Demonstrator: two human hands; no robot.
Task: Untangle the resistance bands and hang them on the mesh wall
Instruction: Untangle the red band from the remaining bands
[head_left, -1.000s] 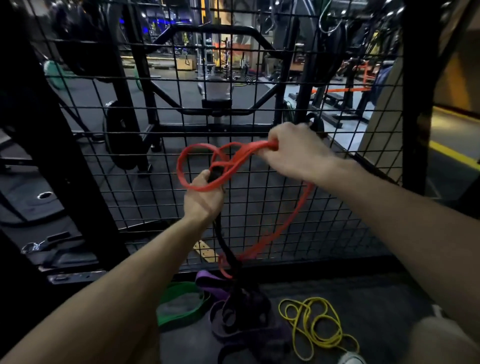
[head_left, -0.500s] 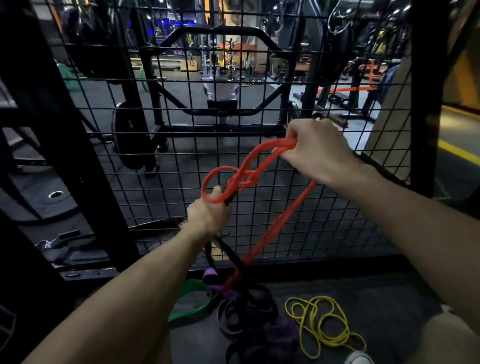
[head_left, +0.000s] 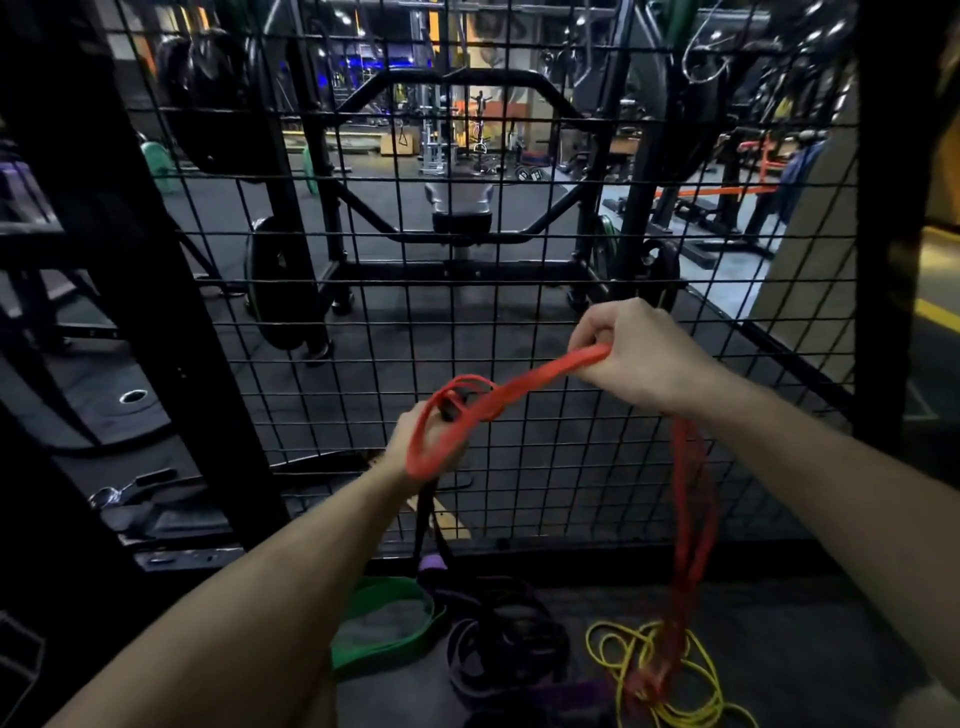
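Head view, facing the black mesh wall (head_left: 545, 467). The right hand (head_left: 639, 353), raised in front of the mesh wall, is clenched around one end of the red resistance band (head_left: 524, 389); its fingertips are turned away from the camera and hidden. From this hand the red band runs down-left to a knot-like crossing just in front of the mesh wall, where its strands loop over the left hand (head_left: 431, 441). The left hand is curled round a black band (head_left: 428, 514) together with the red loop; how many strands it holds cannot be told, as the red loop covers the fingers. A second run of the red band hangs from below the right wrist toward the floor, motion-blurred, its lower end lost among the yellow band (head_left: 675, 675). The black band drops from the left hand to the foot of the mesh wall, where it meets a heap of purple bands (head_left: 509, 649) whose separate loops are too dark to distinguish. A green band (head_left: 384, 623) lies on the floor left of that heap, partly covered by the left forearm. The yellow band, coiled right of the heap, is cut off by the lower frame edge. Beyond the mesh wall, gym equipment appears dim and indistinct.
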